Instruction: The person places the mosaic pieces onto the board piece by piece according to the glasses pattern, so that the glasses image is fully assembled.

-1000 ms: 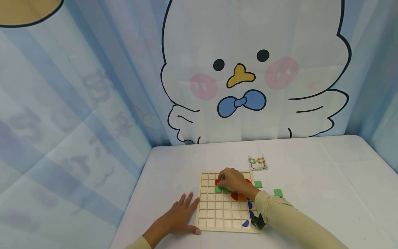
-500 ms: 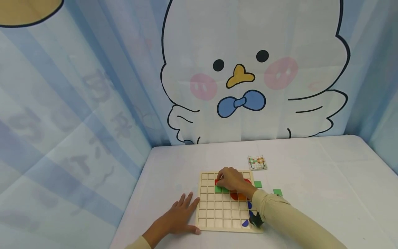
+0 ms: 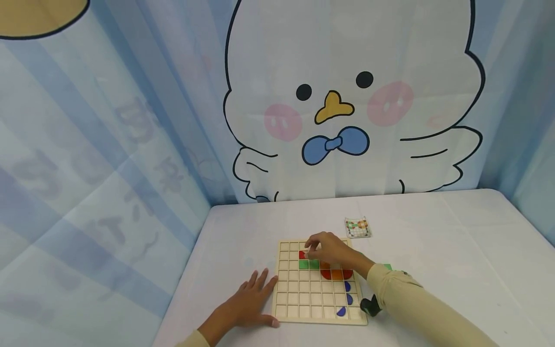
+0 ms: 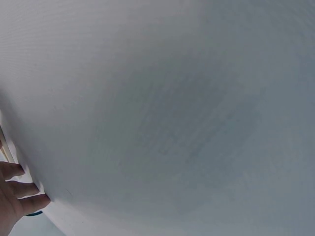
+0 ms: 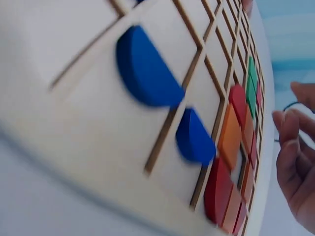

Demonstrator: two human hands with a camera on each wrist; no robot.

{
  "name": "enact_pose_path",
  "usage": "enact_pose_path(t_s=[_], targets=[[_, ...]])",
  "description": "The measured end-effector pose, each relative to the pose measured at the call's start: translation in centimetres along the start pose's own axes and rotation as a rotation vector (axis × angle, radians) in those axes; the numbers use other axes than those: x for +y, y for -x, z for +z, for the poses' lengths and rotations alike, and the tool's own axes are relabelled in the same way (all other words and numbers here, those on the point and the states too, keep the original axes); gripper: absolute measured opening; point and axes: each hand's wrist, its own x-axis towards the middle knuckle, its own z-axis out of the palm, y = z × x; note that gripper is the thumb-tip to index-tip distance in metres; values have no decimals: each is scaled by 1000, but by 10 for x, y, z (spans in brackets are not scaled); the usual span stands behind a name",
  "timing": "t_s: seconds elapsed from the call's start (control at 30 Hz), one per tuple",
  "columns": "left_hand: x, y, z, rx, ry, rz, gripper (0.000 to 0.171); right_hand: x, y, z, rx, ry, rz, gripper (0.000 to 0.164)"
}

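My left hand point(image 3: 249, 301) rests with spread fingers on the white table, fingertip and thumb at the left edge of a wooden grid board point(image 3: 295, 286). The left wrist view shows only part of that hand point(image 4: 17, 199). Over the board's upper part is my right hand point(image 3: 327, 248), fingers loosely bent, with a gap between thumb and index finger and nothing visible in it. A red tile point(image 3: 301, 255) and green tiles point(image 3: 309, 264) lie in the grid just under its fingertips. Orange and red pieces point(image 3: 336, 274) fill cells nearer the wrist.
Blue half-round pieces point(image 5: 147, 69) lie along the board's right side. Beyond the board is a small pattern card point(image 3: 358, 228). A loose green tile point(image 3: 388, 266) shows partly behind the right sleeve. A printed curtain point(image 3: 277, 173) hangs behind the table.
My right hand has drawn slightly rightward off the red and green tiles, with thumb and index finger parting. The forearm now covers a green tile beside the board. The left hand stays put.
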Motion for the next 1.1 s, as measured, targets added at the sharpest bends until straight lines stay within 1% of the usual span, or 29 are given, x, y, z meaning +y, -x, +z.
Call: enact_pose_path(t_s=[0.1,0.27,0.33,0.43,0.5,0.67,0.8,0.93,1.1], targets=[[0,1,-1,2,9,2,109,10,5,-13,-23,-15,-32,24],[0,1,-1,7,9,8,109,28,22,-35,-22,-49,-55,29],[-1,1,1,10,3,9,109,35,29,-42,-13,-52,-51,29],[-2,0,2,13,2,13,109,45,41,-52,0,-38,-22,29],[-3,-1,3,14,0,16,109,52,48,-57,10,0,0,27],[-2,-1,3,12,1,14,110,69,60,-63,20,88,69,22],[-1,-1,2,7,7,1,111,76,67,-64,9,102,90,24],[0,-3,2,5,0,7,110,77,75,-65,8,119,92,25],[-2,-2,2,1,-18,2,111,74,77,-62,8,131,97,26]])
